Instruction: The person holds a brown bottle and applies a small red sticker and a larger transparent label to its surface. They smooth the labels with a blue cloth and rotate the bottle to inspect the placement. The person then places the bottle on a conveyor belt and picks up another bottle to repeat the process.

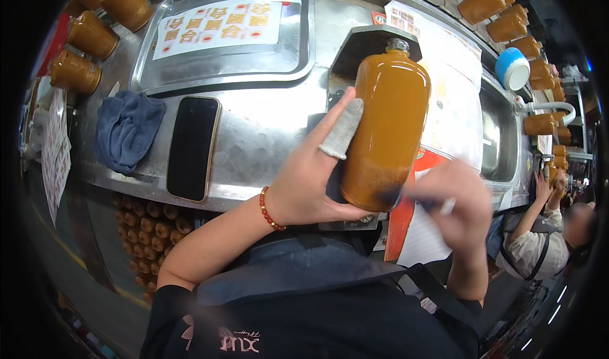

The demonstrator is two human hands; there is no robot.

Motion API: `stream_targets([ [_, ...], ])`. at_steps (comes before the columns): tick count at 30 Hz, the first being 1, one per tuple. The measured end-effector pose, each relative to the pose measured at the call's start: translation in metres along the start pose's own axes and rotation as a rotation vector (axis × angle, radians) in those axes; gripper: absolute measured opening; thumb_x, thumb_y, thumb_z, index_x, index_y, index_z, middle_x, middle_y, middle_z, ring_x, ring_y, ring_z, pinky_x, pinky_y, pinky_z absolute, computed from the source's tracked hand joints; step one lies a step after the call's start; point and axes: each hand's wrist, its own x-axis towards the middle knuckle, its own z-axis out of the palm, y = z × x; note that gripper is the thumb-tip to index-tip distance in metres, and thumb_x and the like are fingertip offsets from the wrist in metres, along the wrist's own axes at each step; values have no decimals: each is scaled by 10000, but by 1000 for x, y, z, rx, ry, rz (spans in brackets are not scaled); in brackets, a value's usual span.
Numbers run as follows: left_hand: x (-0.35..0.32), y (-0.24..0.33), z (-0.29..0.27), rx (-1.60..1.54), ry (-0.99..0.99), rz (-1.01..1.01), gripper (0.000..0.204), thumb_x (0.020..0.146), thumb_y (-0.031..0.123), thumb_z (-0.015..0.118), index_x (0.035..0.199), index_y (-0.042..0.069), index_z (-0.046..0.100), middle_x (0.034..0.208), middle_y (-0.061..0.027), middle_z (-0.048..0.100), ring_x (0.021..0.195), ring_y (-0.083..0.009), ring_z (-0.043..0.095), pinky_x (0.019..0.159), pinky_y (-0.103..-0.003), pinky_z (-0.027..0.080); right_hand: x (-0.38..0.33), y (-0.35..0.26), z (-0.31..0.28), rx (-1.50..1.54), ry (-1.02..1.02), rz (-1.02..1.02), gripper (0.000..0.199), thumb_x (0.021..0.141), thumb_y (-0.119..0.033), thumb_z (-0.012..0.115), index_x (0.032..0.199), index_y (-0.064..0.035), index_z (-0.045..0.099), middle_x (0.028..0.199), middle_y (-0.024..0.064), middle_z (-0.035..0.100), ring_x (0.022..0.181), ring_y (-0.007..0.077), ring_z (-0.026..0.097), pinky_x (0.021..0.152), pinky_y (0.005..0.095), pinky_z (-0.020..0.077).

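Observation:
A large amber-brown bottle (390,124) with a clear glass neck is held tilted above the counter. My left hand (311,162) grips it from its left side and under its base. A grey cloth sleeve (342,130) covers one finger of that hand, and a red bead bracelet (269,210) circles the wrist. At the bottle's lower right, my right hand (453,206) is closed and smeared by motion. A dark slim tool (422,199) sticks out of it toward the bottle's base; its exact kind is too blurred to tell.
On the steel counter lie a phone (193,149), a crumpled blue cloth (129,130) and a metal tray (228,73) holding a sticker sheet (219,26). A dark stand (349,51) is behind the bottle. Several brown bottles (92,32) line the edges. A sink (498,130) and another person (536,245) are at right.

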Motion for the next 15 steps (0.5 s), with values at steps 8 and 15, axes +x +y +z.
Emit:
stream_targets([
  [8, -2, -5, -2, 66, -35, 35, 1192, 646, 342, 967, 1595, -8, 336, 1675, -312, 189, 1516, -427, 348, 1213, -413, 364, -2, -4, 4, 2, 33, -20, 258, 783, -49, 717, 1026, -83, 797, 924, 52, 729, 797, 201, 644, 699, 319, 532],
  [15, 2, -2, -6, 57, -52, -26, 908, 668, 378, 950, 1385, -46, 589, 1663, -321, 217, 1493, -425, 390, 1182, -416, 401, -1, -18, 9, -126, 25, -194, 362, 685, 10, 747, 1036, -63, 796, 902, 44, 723, 782, 209, 665, 664, 307, 545],
])
